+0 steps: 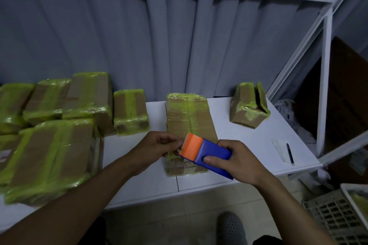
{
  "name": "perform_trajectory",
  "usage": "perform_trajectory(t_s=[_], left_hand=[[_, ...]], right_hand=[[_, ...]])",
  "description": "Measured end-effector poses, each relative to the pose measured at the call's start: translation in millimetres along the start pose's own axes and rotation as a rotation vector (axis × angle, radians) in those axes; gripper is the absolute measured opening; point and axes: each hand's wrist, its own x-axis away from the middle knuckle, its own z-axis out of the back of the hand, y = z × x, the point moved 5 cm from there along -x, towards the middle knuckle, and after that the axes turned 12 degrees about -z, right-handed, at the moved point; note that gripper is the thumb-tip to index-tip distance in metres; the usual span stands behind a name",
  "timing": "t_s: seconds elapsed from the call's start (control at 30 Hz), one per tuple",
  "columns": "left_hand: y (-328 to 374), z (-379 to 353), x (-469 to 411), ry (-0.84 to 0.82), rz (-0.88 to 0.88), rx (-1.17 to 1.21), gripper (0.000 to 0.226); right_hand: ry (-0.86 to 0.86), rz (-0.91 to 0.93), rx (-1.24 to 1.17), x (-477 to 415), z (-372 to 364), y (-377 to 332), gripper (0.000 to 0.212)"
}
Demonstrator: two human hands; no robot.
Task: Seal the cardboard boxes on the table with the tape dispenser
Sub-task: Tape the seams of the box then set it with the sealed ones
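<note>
My right grip (pixel 235 159) wraps the tape dispenser (pixel 211 153), cutter end pointing left to my left grip (pixel 159 147), which pinches at its blade. The box (pixel 189 113) on the table (pixel 249 137) lies just below, long axis running away from me.

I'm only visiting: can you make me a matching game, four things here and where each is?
Things
1. blue and orange plastic tape dispenser
2. black pen
3. small brown cardboard box with gaping flaps
4. grey perforated shoe

Places
A. on the tiled floor
B. on a white paper slip
C. in the right hand
D. alone at the white table's far right corner

Pairs: 1-C, 2-B, 3-D, 4-A
</note>
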Motion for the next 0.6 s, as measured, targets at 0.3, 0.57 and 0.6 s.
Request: perform_trajectory(t_s=[0.3, 0.57, 0.6], left_hand=[[-4.8, -5.9, -1.8, 0.084, 0.189, 0.266, 0.028], [-6.2, 2.2, -3.3, 0.113, 0.04, -0.115, 0.011], [-7.6, 3.8, -3.6, 0.115, 0.041, -0.136, 0.011]], right_hand=[[-0.008, -0.007, -0.032, -0.9, 0.2, 3.6, 0.039], [0.027, -0.019, 0.01, -1.9, -0.1, 1.3, 0.024], [0.028, -0.015, 0.01, -2.0, -0.8, 0.4, 0.024]])
